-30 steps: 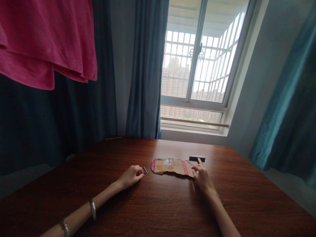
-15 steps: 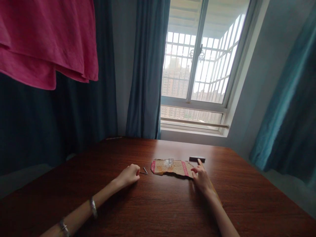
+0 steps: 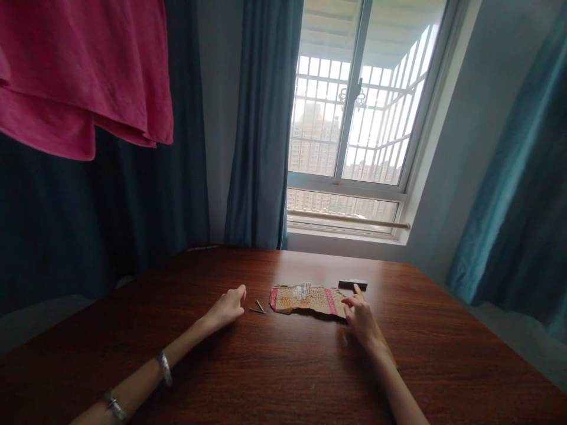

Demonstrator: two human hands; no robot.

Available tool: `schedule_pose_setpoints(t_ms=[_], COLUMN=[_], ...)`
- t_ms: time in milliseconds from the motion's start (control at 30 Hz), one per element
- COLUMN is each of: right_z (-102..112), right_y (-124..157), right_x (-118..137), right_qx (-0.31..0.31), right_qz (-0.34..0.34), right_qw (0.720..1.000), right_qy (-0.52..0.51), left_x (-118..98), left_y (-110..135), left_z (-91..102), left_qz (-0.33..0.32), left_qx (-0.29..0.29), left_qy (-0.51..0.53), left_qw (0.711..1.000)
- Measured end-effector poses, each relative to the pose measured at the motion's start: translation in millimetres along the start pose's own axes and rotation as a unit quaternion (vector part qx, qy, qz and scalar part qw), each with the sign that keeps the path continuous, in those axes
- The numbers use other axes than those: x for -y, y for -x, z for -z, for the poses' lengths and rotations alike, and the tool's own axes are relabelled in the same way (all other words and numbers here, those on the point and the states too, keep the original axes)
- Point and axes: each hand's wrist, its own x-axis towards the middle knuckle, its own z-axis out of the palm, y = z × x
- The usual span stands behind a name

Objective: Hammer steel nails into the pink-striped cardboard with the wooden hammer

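My left hand (image 3: 228, 306) hovers over or rests on the table at the left, thumb and forefinger apart and nothing visible between them. Just right of it lie two thin grey metal sticks, possibly nails (image 3: 260, 306). A torn, patterned cardboard strip (image 3: 312, 298) with pink bands lies in the middle, with several thin dark pins (image 3: 305, 288) near its far edge. At the strip's right end is my right hand (image 3: 361, 319), its forefinger stretched toward a black bar (image 3: 353, 284). Its other fingers are partly hidden. A yellowish edge shows beside the right wrist.
All this lies on a brown wooden table (image 3: 283, 366). Behind it are a barred window (image 3: 349, 118) and blue curtains (image 3: 261, 130). A pink cloth (image 3: 88, 77) hangs at the upper left.
My left hand has drawn back left, away from the two metal sticks, and its thumb and forefinger have parted. My right hand keeps its place at the cardboard strip.
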Motion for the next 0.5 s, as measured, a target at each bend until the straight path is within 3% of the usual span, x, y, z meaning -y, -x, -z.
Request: schedule_pose_setpoints(t_ms=[167,300,500], right_z=[-9.4,-26.9,-43.1], right_y=[1.5,4.8,10.0], right_x=[8.5,21.2,35.2], right_qx=[-0.02,0.027,0.109], right_qz=[0.017,-0.008,-0.057], right_qw=[0.993,0.966,0.907], right_qy=[-0.118,-0.258,-0.402], left_x=[-34.2,-78.7,-128.2], left_y=[-16.3,-20.3,-13.6], left_z=[-4.6,-21.6,-61.8], left_qz=[-0.042,-0.069,-0.094], left_qx=[-0.068,-0.026,0.013], left_qy=[0.165,0.377,0.486], left_qw=[0.983,0.923,0.869])
